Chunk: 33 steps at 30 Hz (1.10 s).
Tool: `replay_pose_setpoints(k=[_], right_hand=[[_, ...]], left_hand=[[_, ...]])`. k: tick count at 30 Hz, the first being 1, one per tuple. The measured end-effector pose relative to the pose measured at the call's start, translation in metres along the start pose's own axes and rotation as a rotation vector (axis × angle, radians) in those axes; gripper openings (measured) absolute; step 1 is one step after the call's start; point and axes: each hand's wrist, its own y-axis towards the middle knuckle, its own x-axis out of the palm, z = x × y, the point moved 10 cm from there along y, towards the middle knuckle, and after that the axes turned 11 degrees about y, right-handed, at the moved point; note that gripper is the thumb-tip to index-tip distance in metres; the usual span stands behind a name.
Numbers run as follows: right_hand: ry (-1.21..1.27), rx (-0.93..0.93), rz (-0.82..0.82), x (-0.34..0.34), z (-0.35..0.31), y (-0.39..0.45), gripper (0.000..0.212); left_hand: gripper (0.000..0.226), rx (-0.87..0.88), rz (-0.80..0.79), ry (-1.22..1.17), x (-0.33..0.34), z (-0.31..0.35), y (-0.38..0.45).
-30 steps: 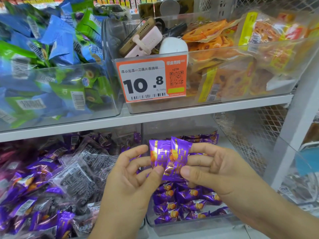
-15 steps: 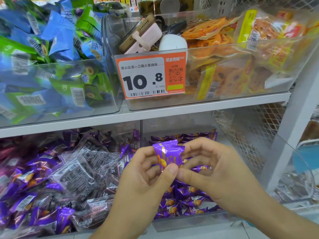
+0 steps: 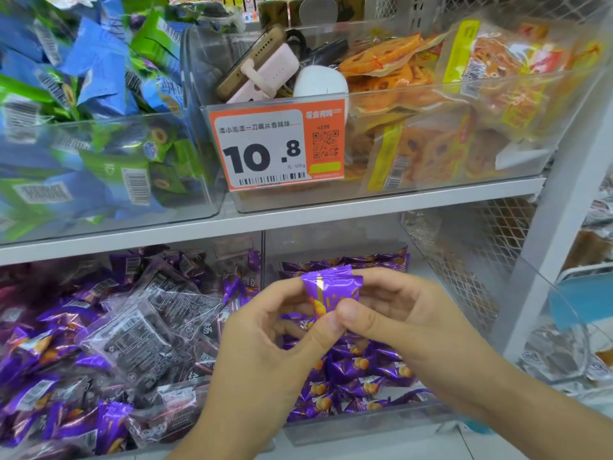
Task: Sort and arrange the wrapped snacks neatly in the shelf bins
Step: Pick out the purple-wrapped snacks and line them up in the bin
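Observation:
A small stack of purple wrapped snacks is held upright above the lower right clear bin. My left hand pinches the stack from the left with thumb and fingers. From the right, my right hand pinches the same stack, its thumb on the front. Rows of purple snacks lie in the bin below the hands, and more stand at its back. The lower left bin holds a loose heap of purple and clear dark wrapped snacks.
On the upper shelf a bin of blue and green packets stands left. Beside it, a bin with orange packets also holds a phone, a pink power bank and a white object. An orange price tag hangs on its front. White mesh shelving closes the right side.
The two purple snacks held side by side have been brought together into one stack. Both hands closed in on it and dropped slightly toward the bin.

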Motion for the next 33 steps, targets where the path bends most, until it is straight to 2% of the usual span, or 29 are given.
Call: replay_pose_setpoints(k=[2, 4, 10, 14, 18, 20, 21, 22, 24, 26, 28, 30, 33], right_hand=[[0.054, 0.089, -0.041, 0.002, 0.011, 0.001, 0.025], [0.077, 0.158, -0.078, 0.003, 0.019, 0.002, 0.029], [-0.193, 0.114, -0.152, 0.0, 0.025, 0.005, 0.032], [-0.078, 0.159, -0.135, -0.01, 0.031, 0.009, 0.043], [-0.081, 0.151, -0.088, -0.027, 0.032, 0.018, 0.045], [-0.223, 0.1, -0.026, -0.045, 0.022, 0.025, 0.046], [-0.357, 0.045, 0.017, -0.059, 0.012, 0.029, 0.04], [-0.546, -0.002, 0.06, -0.074, 0.001, 0.033, 0.035], [-1.04, -0.018, 0.113, -0.105, -0.011, 0.042, 0.04], [-1.419, 0.104, 0.096, -0.133, -0.001, 0.053, 0.051], [-1.597, 0.219, 0.086, -0.149, 0.012, 0.062, 0.051], [-1.697, 0.25, 0.096, -0.158, 0.019, 0.073, 0.047], [-1.684, 0.258, 0.115, -0.167, 0.023, 0.09, 0.045]], left_hand=[[0.036, 0.014, 0.002, 0.088, -0.003, 0.001, 0.002], [0.035, 0.034, -0.031, 0.143, -0.001, 0.002, 0.003], [0.027, 0.028, -0.032, 0.271, -0.001, -0.004, 0.005], [0.039, 0.006, -0.053, 0.244, 0.0, -0.006, 0.007], [0.048, 0.057, 0.004, 0.524, -0.006, -0.003, 0.006], [0.047, 0.083, 0.07, 0.634, -0.015, 0.0, 0.006], [0.046, 0.092, 0.09, 0.681, -0.02, 0.0, 0.006], [0.047, 0.092, 0.097, 0.731, -0.024, -0.003, 0.007], [0.054, 0.067, 0.086, 0.796, -0.031, -0.012, 0.008], [0.06, 0.033, 0.074, 0.817, -0.036, -0.022, 0.009], [0.06, 0.017, 0.054, 0.806, -0.036, -0.03, 0.01], [0.054, -0.003, 0.058, 0.725, -0.038, -0.038, 0.01], [0.048, -0.009, 0.106, 0.648, -0.043, -0.044, 0.008]])
